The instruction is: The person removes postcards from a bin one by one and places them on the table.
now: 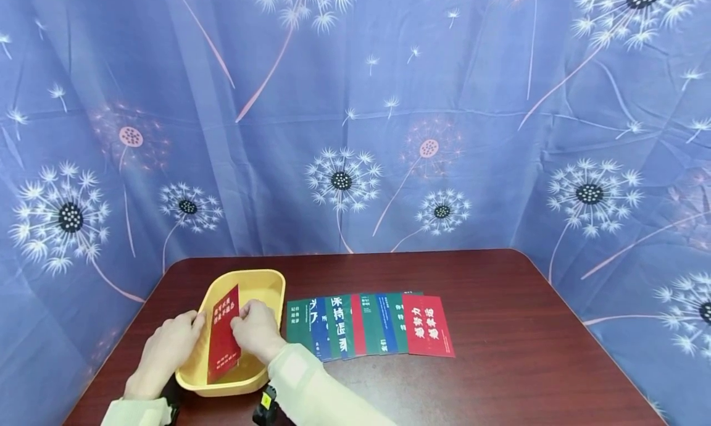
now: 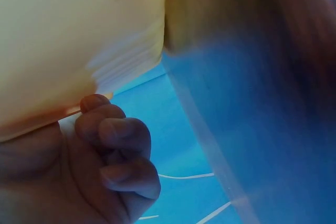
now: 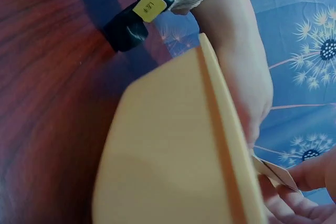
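Note:
A yellow plastic basin (image 1: pixel 274 278) stands at the left of the table. My left hand (image 1: pixel 169 349) grips its left rim; in the left wrist view the curled fingers (image 2: pixel 126 135) lie against the outer wall. My right hand (image 1: pixel 257 330), over the basin, pinches the right edge of a red card (image 1: pixel 223 339) with white writing. The card stands tilted inside the basin, its top reaching up toward the back. In the right wrist view, the thumb and fingers hold the card's edge (image 3: pixel 275 171) just beyond the basin wall (image 3: pixel 163 145).
Right of the basin, an overlapping row of green, blue and red cards (image 1: pixel 355 327) lies on the dark wood table (image 1: pixel 516 352). A red card (image 1: pixel 428 325) with white characters tops its right end. A blue dandelion-print curtain (image 1: pixel 389 136) hangs behind and at the sides.

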### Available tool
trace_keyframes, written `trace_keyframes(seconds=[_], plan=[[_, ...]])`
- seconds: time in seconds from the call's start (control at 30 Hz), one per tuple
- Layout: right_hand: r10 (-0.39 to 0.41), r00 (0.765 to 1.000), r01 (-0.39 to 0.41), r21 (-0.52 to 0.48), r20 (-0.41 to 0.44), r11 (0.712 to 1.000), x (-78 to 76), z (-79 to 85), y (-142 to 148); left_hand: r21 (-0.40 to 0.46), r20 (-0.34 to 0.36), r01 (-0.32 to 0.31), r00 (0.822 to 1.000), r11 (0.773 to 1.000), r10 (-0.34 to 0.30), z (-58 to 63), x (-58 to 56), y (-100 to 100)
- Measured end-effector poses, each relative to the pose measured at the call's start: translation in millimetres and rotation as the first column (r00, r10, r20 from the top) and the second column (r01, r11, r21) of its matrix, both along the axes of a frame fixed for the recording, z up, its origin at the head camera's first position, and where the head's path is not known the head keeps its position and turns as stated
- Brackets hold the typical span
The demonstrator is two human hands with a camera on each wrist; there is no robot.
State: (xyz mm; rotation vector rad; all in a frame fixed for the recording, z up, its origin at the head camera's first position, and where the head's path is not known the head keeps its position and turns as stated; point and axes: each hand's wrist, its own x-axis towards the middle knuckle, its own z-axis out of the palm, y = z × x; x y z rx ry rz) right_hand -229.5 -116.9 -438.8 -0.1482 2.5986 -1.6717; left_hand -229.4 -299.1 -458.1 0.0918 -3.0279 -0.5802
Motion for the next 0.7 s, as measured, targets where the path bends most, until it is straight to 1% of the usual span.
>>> trace_keyframes(seconds=[0.07,0.27,0.4,0.5,0.7], plan=[[0.017,1.000,-0.017,0.018,-0.016,1.000,-0.4,3.1,3.6,0.002,-0.001,0.001,1.000,1.000,-0.001,0.1,0.2,0.0],[0.046,0.999,-0.046,0.037,-0.014,0.998,-2.4,11.0,14.2,-0.001,-0.014,0.004,1.000,1.000,-0.004,0.2,1.1,0.2],[0.047,0.995,-0.042,0.051,-0.086,0.998,-4.2,12.9,21.3,-0.001,-0.017,0.005,1.000,1.000,-0.005,-0.5,1.6,0.2],[0.044,0.993,-0.043,0.012,-0.111,0.999,-4.6,14.9,27.1,-0.003,-0.026,0.009,1.000,1.000,-0.009,-0.7,1.5,0.5],[0.032,0.994,-0.040,-0.074,-0.102,0.996,-5.7,17.8,41.9,-0.003,-0.014,0.007,1.000,1.000,-0.007,0.4,0.7,1.2]])
